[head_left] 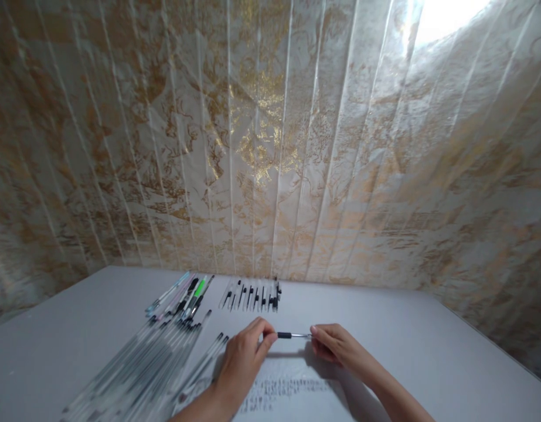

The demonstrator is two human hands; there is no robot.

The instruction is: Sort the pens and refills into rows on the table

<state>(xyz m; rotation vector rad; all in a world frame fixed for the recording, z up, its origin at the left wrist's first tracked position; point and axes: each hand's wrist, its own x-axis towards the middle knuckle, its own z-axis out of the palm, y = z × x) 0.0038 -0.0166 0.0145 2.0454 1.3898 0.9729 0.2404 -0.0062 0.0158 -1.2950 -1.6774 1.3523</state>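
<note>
A clear pen (300, 336) with a black grip lies level between my two hands, just above the table. My left hand (248, 354) pinches its black-grip end between thumb and fingers. At the other, clear end, my right hand (332, 344) is closed with thumb and fingertips on the barrel. Below the hands is a sheet of paper (292, 404) with rows of dark writing. Left of my left hand lie a few thin pen refills (204, 363) with dark tips.
A big pile of clear refills (138, 369) spreads over the left of the white table (428, 346). Behind it lie several coloured pens, one bright green (200, 288). Disassembled clear pens (252, 298) with black parts form a row at the back. A patterned curtain (261, 146) hangs beyond.
</note>
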